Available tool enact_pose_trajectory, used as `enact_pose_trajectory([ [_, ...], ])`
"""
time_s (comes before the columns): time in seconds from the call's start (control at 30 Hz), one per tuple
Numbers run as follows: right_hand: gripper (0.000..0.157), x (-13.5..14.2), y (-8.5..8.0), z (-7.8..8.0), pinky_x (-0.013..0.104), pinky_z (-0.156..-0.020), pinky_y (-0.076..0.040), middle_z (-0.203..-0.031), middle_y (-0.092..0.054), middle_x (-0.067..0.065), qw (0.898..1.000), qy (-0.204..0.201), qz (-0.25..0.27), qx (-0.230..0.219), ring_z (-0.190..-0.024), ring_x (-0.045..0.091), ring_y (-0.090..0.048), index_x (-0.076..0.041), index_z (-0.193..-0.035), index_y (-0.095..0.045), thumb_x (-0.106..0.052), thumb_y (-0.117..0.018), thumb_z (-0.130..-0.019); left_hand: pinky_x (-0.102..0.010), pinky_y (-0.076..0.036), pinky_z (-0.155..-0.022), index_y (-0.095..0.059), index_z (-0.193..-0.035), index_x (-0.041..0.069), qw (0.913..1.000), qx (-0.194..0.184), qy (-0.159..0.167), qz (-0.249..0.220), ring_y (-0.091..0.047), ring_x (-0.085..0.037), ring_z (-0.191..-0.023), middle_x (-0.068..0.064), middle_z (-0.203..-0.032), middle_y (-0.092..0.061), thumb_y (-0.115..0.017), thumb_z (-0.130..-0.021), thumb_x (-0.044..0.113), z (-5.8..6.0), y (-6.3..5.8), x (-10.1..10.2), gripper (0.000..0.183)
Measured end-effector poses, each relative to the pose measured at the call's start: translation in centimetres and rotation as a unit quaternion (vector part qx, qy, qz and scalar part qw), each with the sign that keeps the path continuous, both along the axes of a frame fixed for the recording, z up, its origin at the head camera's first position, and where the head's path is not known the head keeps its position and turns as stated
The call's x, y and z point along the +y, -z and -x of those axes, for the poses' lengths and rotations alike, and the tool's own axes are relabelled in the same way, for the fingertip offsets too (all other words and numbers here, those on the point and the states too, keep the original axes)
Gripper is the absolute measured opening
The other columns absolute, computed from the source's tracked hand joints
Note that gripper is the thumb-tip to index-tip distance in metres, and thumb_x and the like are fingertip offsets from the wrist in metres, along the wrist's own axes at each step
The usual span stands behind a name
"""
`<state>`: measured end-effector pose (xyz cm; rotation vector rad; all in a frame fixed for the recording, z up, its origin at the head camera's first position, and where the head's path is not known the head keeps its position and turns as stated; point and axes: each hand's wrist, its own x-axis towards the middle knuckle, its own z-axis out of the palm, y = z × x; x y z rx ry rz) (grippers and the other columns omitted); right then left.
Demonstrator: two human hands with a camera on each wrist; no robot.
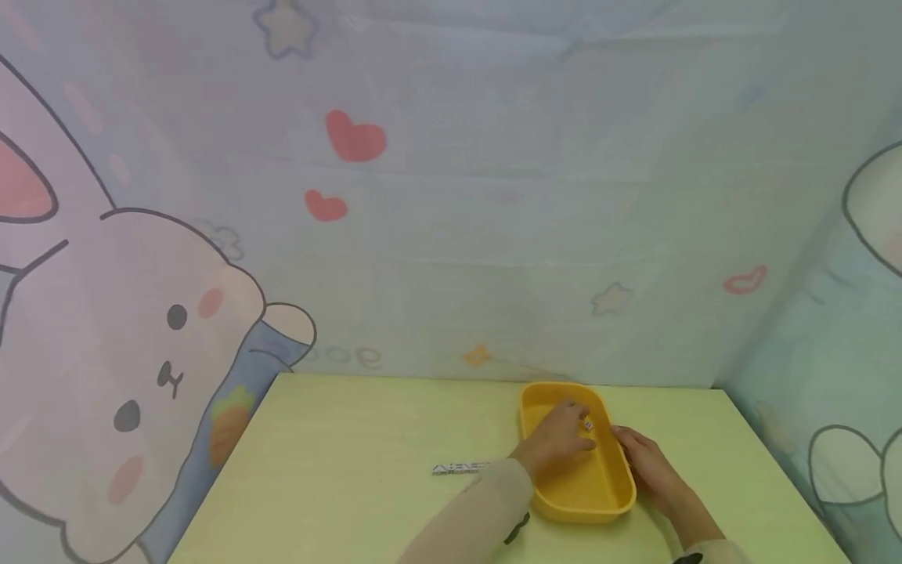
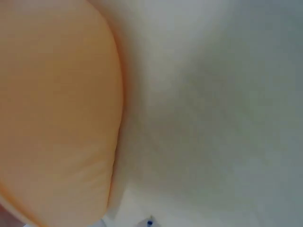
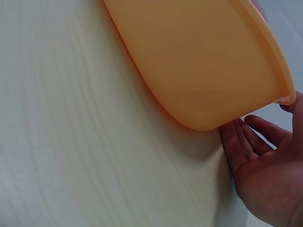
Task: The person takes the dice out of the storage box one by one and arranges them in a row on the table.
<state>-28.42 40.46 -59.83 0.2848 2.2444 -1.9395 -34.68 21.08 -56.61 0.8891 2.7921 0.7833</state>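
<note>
A deep yellow tray (image 1: 585, 513) with rounded corners stands on the table, right of its middle. My left hand (image 1: 557, 439) reaches down inside it, thumb and fingers spread apart. Between those fingertips shows a small white cube (image 1: 588, 425) with dark marks; contact with it is not plain. Only the tray's outer wall (image 2: 57, 113) fills the left wrist view, with that hand out of sight. At the tray's right side, my right hand (image 1: 651, 466) holds the edge. In the right wrist view, its fingers (image 3: 236, 142) touch the outer wall and its thumb is by the rim.
A short row of white blocks (image 1: 458, 468) with dark marks lies on the pale yellow table (image 1: 338, 439), left of the tray and partly behind the left sleeve (image 1: 475, 509). A printed cloth backdrop (image 1: 493, 235) closes off the back and sides.
</note>
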Motion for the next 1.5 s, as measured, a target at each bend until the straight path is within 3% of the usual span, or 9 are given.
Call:
enact_pose_trajectory([
  [0.13,0.067,-0.2,0.1,-0.1,0.034,-0.093,-0.058,-0.15,-0.054,0.022,1.0,0.007,0.005,0.003,-0.116,0.018,-0.064,0.005,-0.155,-0.043,-0.047,-0.044,-0.114,-0.025,-0.045,-0.111,-0.063,-0.144,0.016,0.9988,-0.031,-0.038,-0.01,-0.055,-0.01,-0.133,0.004,-0.149,-0.054,-0.08,-0.095,0.036,-0.3,0.8,0.4,0.055],
  [0.23,0.068,-0.3,0.1,0.0,0.033,-0.094,-0.057,-0.152,-0.053,0.022,1.0,0.007,0.009,0.007,-0.118,0.018,-0.064,0.005,-0.155,-0.043,-0.048,-0.045,-0.113,-0.027,-0.045,-0.112,-0.063,-0.144,0.018,0.9983,-0.03,-0.049,-0.011,-0.054,-0.013,-0.135,0.004,-0.15,-0.054,-0.079,-0.096,0.036,-0.5,0.9,0.5,0.053],
  [0.43,0.067,-0.5,0.3,0.0,0.033,-0.096,-0.056,-0.155,-0.049,0.023,1.0,-0.003,0.007,0.012,-0.124,0.019,-0.061,0.006,-0.156,-0.041,-0.046,-0.043,-0.115,-0.026,-0.045,-0.11,-0.069,-0.135,0.018,0.9994,0.009,-0.029,0.016,-0.055,-0.013,-0.131,0.007,-0.139,-0.059,-0.076,-0.098,0.033,-0.8,0.8,0.3,0.04],
  [0.63,0.066,-0.6,0.2,0.1,0.033,-0.092,-0.057,-0.147,-0.056,0.02,1.0,0.0,0.013,0.011,-0.115,0.016,-0.064,0.007,-0.154,-0.043,-0.046,-0.044,-0.114,-0.022,-0.046,-0.108,-0.076,-0.114,0.017,0.9994,0.029,-0.02,0.006,-0.06,-0.011,-0.122,0.008,-0.121,-0.065,-0.074,-0.097,0.019,-0.7,1.2,0.2,0.017],
  [0.8,0.066,-0.6,0.2,0.2,0.032,-0.09,-0.058,-0.144,-0.058,0.02,1.0,0.01,0.016,0.015,-0.112,0.015,-0.064,0.008,-0.153,-0.043,-0.044,-0.045,-0.114,-0.02,-0.048,-0.103,-0.078,-0.102,0.02,0.9997,0.0,-0.019,-0.014,-0.062,-0.004,-0.106,0.013,-0.103,-0.068,-0.073,-0.097,0.014,-0.5,1.5,0.5,0.009],
  [0.9,0.064,-0.5,0.3,0.2,0.032,-0.09,-0.058,-0.145,-0.057,0.02,1.0,0.014,0.019,0.014,-0.113,0.015,-0.064,0.008,-0.153,-0.044,-0.043,-0.044,-0.115,-0.018,-0.05,-0.093,-0.077,-0.098,0.021,0.9993,-0.02,-0.023,-0.021,-0.058,-0.002,-0.091,0.014,-0.093,-0.064,-0.075,-0.096,0.014,-0.5,1.5,0.6,0.008],
  [1.23,0.065,-0.2,0.3,-0.1,0.031,-0.092,-0.057,-0.149,-0.055,0.021,1.0,0.011,0.014,0.014,-0.114,0.015,-0.064,0.006,-0.155,-0.043,-0.045,-0.044,-0.114,-0.018,-0.049,-0.077,-0.071,-0.088,0.02,0.9994,-0.028,-0.012,-0.018,-0.055,-0.004,-0.081,0.013,-0.086,-0.061,-0.079,-0.091,0.013,-1.0,1.1,0.6,0.011],
  [1.5,0.063,0.0,0.2,-0.3,0.034,-0.091,-0.059,-0.144,-0.058,0.02,0.999,0.009,0.026,0.016,-0.114,0.018,-0.065,0.005,-0.154,-0.043,-0.045,-0.042,-0.115,-0.016,-0.048,-0.079,-0.076,-0.094,0.022,0.9984,0.008,0.01,0.055,-0.055,-0.002,-0.084,0.013,-0.091,-0.064,-0.075,-0.096,0.016,-0.8,0.5,1.0,0.006],
])
